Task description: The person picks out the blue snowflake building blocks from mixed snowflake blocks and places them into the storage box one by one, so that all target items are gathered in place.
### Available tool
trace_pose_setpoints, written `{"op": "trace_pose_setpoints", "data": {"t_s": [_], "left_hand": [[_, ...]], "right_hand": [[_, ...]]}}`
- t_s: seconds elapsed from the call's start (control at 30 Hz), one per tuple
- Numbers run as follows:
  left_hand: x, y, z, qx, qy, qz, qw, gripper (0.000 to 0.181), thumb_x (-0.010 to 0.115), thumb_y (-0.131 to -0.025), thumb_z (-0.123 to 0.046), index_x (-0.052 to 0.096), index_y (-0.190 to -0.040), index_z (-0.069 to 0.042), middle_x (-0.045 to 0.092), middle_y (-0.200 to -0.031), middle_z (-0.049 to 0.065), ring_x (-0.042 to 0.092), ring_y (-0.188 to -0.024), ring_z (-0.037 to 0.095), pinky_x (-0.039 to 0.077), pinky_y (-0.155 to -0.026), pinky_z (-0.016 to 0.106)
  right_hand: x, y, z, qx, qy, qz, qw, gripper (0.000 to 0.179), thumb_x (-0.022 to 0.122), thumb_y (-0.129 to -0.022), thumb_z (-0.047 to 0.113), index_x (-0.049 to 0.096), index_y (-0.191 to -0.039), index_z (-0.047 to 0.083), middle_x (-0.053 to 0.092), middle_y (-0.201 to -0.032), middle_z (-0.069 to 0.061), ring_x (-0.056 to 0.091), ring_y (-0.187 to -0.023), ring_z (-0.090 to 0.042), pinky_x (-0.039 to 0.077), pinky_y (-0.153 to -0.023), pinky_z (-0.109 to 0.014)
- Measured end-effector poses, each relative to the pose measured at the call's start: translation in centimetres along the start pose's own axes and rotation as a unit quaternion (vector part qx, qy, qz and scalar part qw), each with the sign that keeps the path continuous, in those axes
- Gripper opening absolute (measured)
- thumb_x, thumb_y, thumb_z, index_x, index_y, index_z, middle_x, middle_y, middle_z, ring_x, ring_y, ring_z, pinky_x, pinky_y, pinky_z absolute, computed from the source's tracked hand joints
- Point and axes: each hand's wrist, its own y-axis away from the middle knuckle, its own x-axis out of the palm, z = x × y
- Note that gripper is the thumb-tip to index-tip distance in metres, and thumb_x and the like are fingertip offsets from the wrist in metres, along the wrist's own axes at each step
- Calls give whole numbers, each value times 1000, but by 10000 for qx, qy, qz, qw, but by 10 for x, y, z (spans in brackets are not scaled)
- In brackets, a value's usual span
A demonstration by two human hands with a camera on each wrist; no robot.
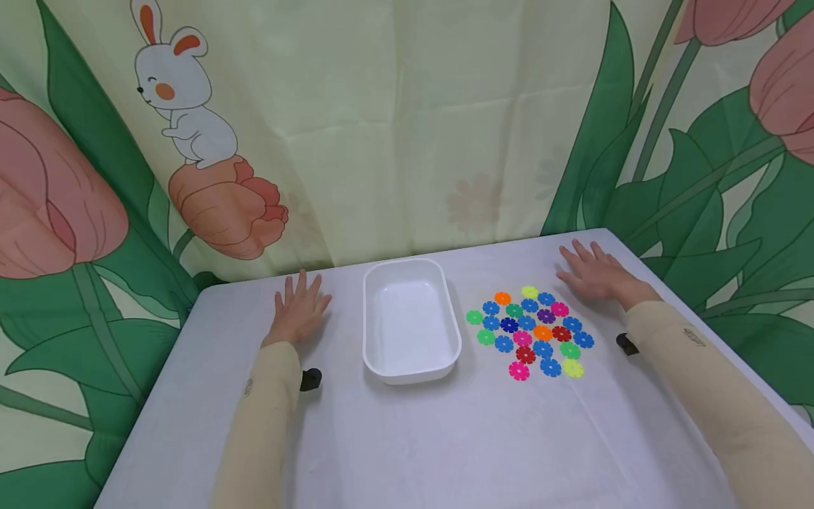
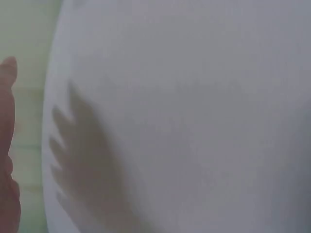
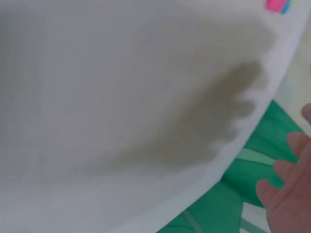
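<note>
To the left of a white rectangular tub, my left hand is spread with straight fingers and holds nothing. My right hand, fingers spread too, is near the table's far right corner and holds nothing. Between the tub and my right hand lies a loose group of flat, notched plastic discs in blue, green, pink, red, orange, yellow and purple. Nothing lies inside the tub. The left wrist view shows the edge of my left hand and its shadow. Fingers of my right hand appear in the right wrist view.
A white cloth covers the table. Behind it hangs a curtain printed with tulips and a rabbit, close to the far edge. A small black piece is at my left wrist, another black piece at my right.
</note>
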Motion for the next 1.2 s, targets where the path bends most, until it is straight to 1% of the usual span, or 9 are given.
{"op": "trace_pose_setpoints", "data": {"t_s": [0.07, 0.13, 0.23, 0.4, 0.53, 0.7, 0.8, 1.03, 1.2], "left_hand": [[0, -1, -7, 294, 419, -163, 9986, 64, 32, -105, -43, 22, -155, -4, 0, -162, 21, -5, -146, 45, 0, -115, 64], [0, 0, -17, 564, 986, -349, 9929, 60, 39, -105, -38, 30, -152, -1, 9, -161, 21, 3, -147, 42, 7, -117, 60], [2, 5, -32, 917, 1755, -565, 9786, 55, 50, -102, -33, 41, -147, -2, 21, -160, 15, 16, -147, 35, 17, -118, 55], [6, 15, -50, 1219, 2453, -816, 9583, 48, 64, -96, -26, 55, -138, -5, 37, -154, 7, 31, -143, 28, 32, -113, 49], [9, 20, -57, 1112, 3050, -893, 9416, 42, 68, -93, -20, 60, -131, -5, 44, -150, 4, 36, -141, 24, 37, -111, 44], [18, 22, -56, 890, 3523, -731, 9288, 36, 67, -94, -20, 64, -127, -5, 46, -148, 0, 37, -139, 22, 36, -111, 44], [24, 21, -54, 933, 3751, -696, 9197, 34, 66, -94, -19, 65, -125, -3, 48, -146, 1, 39, -138, 22, 36, -112, 45], [31, 20, -55, 1047, 4038, -761, 9056, 31, 67, -94, -17, 66, -121, -2, 52, -142, 4, 46, -134, 23, 39, -110, 40], [34, 22, -59, 946, 4239, -906, 8962, 30, 66, -94, -16, 67, -120, -2, 55, -139, 3, 47, -132, 19, 42, -107, 38]], "right_hand": [[-3, 1, 3, -3, 13, -103, 9999, 76, 47, -100, 44, 20, -152, -3, 10, -155, -34, 3, -139, -58, 6, -107, -74], [-5, 3, 9, -25, 29, -198, 9998, 73, 51, -99, 41, 28, -149, -6, 18, -152, -36, 11, -138, -57, 11, -107, -74], [-11, 8, 20, -87, -124, -304, 9994, 69, 55, -97, 37, 35, -146, -7, 25, -149, -36, 18, -137, -55, 18, -107, -72], [-18, 21, 41, -221, -466, -335, 9981, 70, 56, -97, 41, 35, -147, -4, 28, -150, -33, 23, -138, -53, 24, -106, -70], [-23, 34, 54, -212, -819, -243, 9961, 75, 54, -97, 48, 32, -150, 0, 27, -152, -31, 23, -138, -51, 27, -105, -69], [-22, 49, 63, -157, -1188, -240, 9925, 76, 51, -97, 52, 30, -152, 3, 25, -154, -28, 23, -139, -50, 29, -105, -69], [-18, 54, 66, -137, -1402, -348, 9894, 74, 51, -98, 50, 29, -153, 5, 26, -155, -26, 23, -140, -48, 28, -106, -68], [-7, 64, 64, -22, -1721, -587, 9833, 70, 51, -99, 47, 30, -153, 6, 28, -154, -26, 25, -140, -48, 29, -105, -69], [-5, 71, 62, 103, -1838, -661, 9807, 70, 50, -99, 47, 30, -153, 7, 28, -154, -26, 25, -139, -50, 30, -102, -71]]}}
